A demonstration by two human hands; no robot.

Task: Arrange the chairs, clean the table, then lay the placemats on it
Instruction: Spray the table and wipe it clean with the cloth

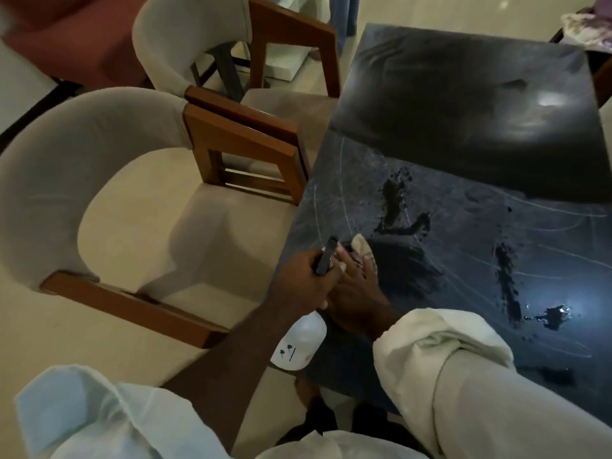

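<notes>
A person is looking down at a dark, glossy table [463,94] that is filling the right side of the view. Their left hand [308,273] is gripping the neck of a white spray bottle [299,342], with its fingers curled round it just under the black trigger head. It is holding the bottle tilted at the table's near left edge. Just beside it, the right hand [359,293] is lying flat with fingers spread, pressing a pale cloth [362,246] against the tabletop. Only the cloth's far end is showing beyond the fingertips. Dark wet patches [392,207] and faint curved streaks are lying across the near half of the table, while the far half is reflecting bright light. Two armchairs with grey upholstered curved backs and brown wooden arms are standing side by side along the table's left edge: the near chair [66,167] and the far chair [178,38]. Both seats are facing the table. A red sofa [76,31] is sitting behind them at the top left.
</notes>
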